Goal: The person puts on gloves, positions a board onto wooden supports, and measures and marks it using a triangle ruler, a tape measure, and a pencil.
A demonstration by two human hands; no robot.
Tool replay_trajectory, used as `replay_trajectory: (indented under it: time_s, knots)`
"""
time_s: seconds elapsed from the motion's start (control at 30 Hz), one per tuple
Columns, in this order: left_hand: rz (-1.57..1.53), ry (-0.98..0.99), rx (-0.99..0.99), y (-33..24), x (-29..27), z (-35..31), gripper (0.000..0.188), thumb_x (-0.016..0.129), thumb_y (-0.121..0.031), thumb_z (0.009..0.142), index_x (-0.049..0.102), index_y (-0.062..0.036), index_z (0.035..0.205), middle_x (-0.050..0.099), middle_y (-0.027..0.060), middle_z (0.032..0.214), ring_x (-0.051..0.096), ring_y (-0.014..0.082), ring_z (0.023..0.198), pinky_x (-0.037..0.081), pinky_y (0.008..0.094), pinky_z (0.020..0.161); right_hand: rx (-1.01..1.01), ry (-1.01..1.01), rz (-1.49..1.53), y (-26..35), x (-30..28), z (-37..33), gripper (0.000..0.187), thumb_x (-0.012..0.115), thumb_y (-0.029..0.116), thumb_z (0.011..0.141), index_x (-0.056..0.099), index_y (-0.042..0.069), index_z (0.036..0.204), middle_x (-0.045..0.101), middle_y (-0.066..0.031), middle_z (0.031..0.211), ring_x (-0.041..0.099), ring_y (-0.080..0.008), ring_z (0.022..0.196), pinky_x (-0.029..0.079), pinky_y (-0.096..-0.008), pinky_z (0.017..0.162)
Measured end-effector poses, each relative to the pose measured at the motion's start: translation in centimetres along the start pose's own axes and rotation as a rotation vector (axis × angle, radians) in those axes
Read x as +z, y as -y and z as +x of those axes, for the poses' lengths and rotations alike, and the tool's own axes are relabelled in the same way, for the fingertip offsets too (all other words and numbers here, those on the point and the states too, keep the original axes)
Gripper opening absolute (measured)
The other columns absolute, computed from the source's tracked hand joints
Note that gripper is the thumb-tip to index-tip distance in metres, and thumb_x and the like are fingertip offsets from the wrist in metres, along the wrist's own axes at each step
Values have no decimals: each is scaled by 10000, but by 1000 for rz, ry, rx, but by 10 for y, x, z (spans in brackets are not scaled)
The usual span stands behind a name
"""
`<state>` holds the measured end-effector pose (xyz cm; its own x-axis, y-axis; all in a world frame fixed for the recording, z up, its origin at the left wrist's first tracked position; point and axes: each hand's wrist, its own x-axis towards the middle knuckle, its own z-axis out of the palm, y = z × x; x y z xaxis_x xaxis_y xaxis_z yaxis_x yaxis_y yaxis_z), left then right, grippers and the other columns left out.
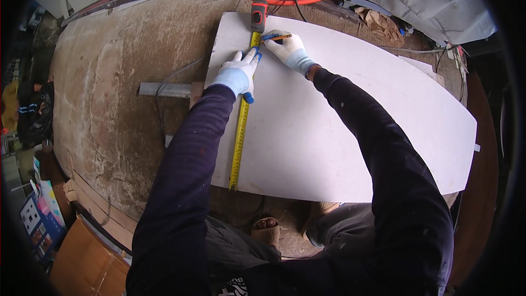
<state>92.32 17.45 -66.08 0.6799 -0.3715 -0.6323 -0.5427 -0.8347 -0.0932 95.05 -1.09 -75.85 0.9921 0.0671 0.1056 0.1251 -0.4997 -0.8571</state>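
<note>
A large white board lies in front of me. Across its left part runs the yellow blade of a tape measure, its hooked end at the near edge. The red-and-grey tape case rests at the far edge. My left hand, in a white and blue glove, lies over the blade with fingers stretched along it and the thumb spread nearer to me. Beside the blade, close to the case, my gloved right hand pinches a pencil. Its tip is too small to make out.
The board rests above a worn brown floor, with a metal bar jutting from under its left edge. Beyond it are an orange hose, cables and a grey cover. My sandalled feet are at the near edge.
</note>
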Motion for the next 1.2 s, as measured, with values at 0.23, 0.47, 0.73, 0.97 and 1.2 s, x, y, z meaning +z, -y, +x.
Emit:
replay_trajectory:
  time_s: [0.23, 0.47, 0.73, 0.97, 1.2]
  knots:
    - [-8, -11, 4, 1, 2, 0, 1347, 984, -359, 620, 196, -95, 1680, 132, 58, 1772, 230, 348, 1594, 424, 450, 1212, -20, -4, 6, 0, 0, 1, 308, 651, 356, 921, 767, 163, 1129, 777, -155, 1022, 737, -361, 975, 574, -418, 888]
    - [-3, 1, -2, 0, 0, 1, 1353, 982, -363, 624, 183, -98, 1683, 125, 58, 1773, 225, 345, 1598, 424, 447, 1214, 7, 6, -42, 2, -1, 1, 311, 653, 360, 918, 765, 167, 1134, 774, -166, 1000, 737, -372, 948, 577, -433, 867]
    - [5, 18, -5, -1, -2, 0, 1365, 983, -375, 629, 162, -104, 1686, 113, 55, 1775, 224, 341, 1598, 420, 446, 1218, 3, 3, -6, 4, -3, 1, 302, 651, 364, 924, 759, 162, 1120, 770, -172, 987, 733, -379, 940, 576, -442, 858]
    - [-11, -18, -15, -2, 0, -1, 1329, 993, -362, 622, 219, -119, 1675, 158, 35, 1767, 251, 328, 1591, 421, 451, 1216, 38, -13, 7, 5, -3, 1, 297, 643, 366, 930, 758, 160, 1111, 767, -177, 979, 732, -381, 936, 578, -445, 851]
    - [-20, -27, -20, -2, -1, -2, 1313, 997, -350, 617, 246, -122, 1669, 178, 27, 1763, 269, 326, 1585, 423, 455, 1215, 84, -1, -35, 3, -1, 3, 313, 644, 392, 924, 762, 158, 1097, 765, -182, 963, 733, -383, 922, 577, -447, 842]
